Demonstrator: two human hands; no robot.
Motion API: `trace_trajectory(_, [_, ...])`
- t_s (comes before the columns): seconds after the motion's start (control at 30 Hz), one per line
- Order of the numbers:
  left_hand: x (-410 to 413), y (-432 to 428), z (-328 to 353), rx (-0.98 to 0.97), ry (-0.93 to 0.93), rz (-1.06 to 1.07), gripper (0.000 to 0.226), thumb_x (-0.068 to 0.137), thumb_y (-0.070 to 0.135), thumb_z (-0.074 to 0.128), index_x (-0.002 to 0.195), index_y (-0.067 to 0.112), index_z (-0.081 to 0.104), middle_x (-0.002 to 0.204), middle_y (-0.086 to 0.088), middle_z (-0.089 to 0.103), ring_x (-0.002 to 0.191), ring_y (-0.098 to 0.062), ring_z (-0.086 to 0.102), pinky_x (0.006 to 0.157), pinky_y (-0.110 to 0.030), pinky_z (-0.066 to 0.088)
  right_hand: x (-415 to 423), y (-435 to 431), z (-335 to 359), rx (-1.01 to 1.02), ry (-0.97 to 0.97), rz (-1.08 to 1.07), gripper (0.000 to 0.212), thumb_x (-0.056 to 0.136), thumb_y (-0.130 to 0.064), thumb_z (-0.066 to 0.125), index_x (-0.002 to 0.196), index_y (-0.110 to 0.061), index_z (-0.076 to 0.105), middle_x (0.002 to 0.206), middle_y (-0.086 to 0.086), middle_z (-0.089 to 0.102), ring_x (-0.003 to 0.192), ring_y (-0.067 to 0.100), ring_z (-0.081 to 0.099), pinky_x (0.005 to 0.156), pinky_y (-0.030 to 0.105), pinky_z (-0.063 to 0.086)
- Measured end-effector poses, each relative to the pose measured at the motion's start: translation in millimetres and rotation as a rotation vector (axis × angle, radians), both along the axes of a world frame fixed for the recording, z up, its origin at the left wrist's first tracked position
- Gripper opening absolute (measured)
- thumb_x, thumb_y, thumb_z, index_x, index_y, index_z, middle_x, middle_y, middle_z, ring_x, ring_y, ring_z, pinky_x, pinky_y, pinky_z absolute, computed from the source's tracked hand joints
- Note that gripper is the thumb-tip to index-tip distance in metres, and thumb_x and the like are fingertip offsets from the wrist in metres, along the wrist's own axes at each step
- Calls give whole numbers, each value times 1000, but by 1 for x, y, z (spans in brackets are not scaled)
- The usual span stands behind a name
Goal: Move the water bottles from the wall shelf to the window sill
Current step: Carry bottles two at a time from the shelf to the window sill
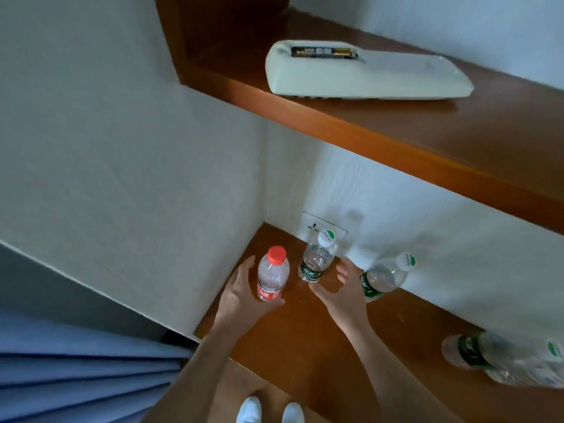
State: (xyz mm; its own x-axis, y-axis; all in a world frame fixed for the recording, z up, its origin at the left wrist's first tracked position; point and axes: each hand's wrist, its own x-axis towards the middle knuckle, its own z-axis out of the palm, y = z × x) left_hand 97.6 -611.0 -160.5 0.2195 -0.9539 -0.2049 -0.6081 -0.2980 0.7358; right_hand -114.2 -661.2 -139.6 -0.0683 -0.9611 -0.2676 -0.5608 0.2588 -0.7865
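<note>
Pickup step: left hand [241, 296] has fingers curled round the red-capped bottle [272, 277]; right hand [338, 293], fingers apart beside the green-labelled bottle [316, 262], likely must close, then lift off the shelf [305, 340].

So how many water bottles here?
4 on the lower shelf: red-capped bottle in the left hand, middle bottle by the right hand, third bottle rightward, edge bottle at frame's right; others possibly cropped.

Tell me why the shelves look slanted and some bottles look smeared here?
Head view: the wide-angle lens, looking down, skews the upper shelf and stretches the edges; the bottle at the right edge is blurred and smeared, the red-capped bottle in the left hand sharper; lighting is dim and soft, no glare.
</note>
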Motion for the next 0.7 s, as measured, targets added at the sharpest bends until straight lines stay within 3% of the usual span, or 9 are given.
trace_trajectory(0.1, [-5, -15, -8, -75, 142, 55, 120, 54, 64, 85, 150, 29, 22, 151, 2, 41, 135, -18, 43, 104, -40, 46, 9, -23, -6, 44, -147, -22, 108, 66, -36, 92, 152, -30, 26, 153, -1, 42, 137, 19, 44, 114, 44, 38])
trace_trajectory(0.2, [-9, -30, -15, -106, 196, 91, 115, 53, 51, 91, 147, 25, 28, 142, 2, 47, 127, -18, 47, 97, -36, 50, 14, -41, -14, 46, -240, -10, 111, 56, -38, 95, 147, -40, 31, 147, -2, 48, 134, 20, 49, 110, 51, 45])
trace_trajectory(0.3, [-12, -40, -13, -119, 229, 41, 101, 55, 45, 92, 136, 20, 39, 121, 6, 55, 105, -11, 58, 79, -11, 51, 17, -51, -23, 29, -240, 45, 106, 59, -34, 95, 147, -32, 36, 142, -2, 52, 129, 16, 53, 106, 38, 48])
trace_trajectory(0.37, [-15, -44, -13, -119, 218, 11, 83, 59, 33, 93, 124, 21, 43, 104, 13, 54, 91, -6, 59, 67, -2, 47, 20, -55, -28, 17, -208, 78, 100, 60, -39, 94, 144, -29, 41, 137, -3, 56, 124, 14, 55, 103, 35, 48])
trace_trajectory(0.47, [-14, -47, -21, -106, 249, 16, 69, 60, 35, 91, 113, 34, 46, 99, 15, 58, 93, -13, 64, 66, -6, 50, 23, -55, -33, 0, -185, 93, 83, 62, -40, 92, 132, -25, 50, 122, -4, 64, 112, 12, 63, 98, 41, 54])
trace_trajectory(0.53, [-11, -47, -19, -87, 230, 40, 66, 64, 36, 90, 112, 37, 45, 98, 17, 57, 94, -11, 63, 64, -5, 48, 24, -50, -29, -16, -195, 72, 68, 68, -28, 91, 124, -26, 52, 114, -7, 65, 105, 8, 64, 88, 26, 55])
trace_trajectory(0.6, [-9, -45, -7, -96, 209, 47, 69, 68, 37, 88, 122, 30, 46, 103, 12, 57, 92, -8, 59, 66, -7, 48, 23, -44, -20, -35, -222, 36, 63, 70, -25, 90, 120, -28, 52, 111, -9, 65, 102, 3, 63, 77, 13, 51])
trace_trajectory(0.7, [-8, -38, 19, -132, 239, 140, 77, 67, 37, 88, 130, 25, 46, 112, 5, 57, 99, -12, 56, 78, -23, 52, 22, -33, -2, -99, -264, 2, 61, 69, -30, 90, 118, -26, 55, 109, -8, 66, 101, 7, 64, 86, 22, 55])
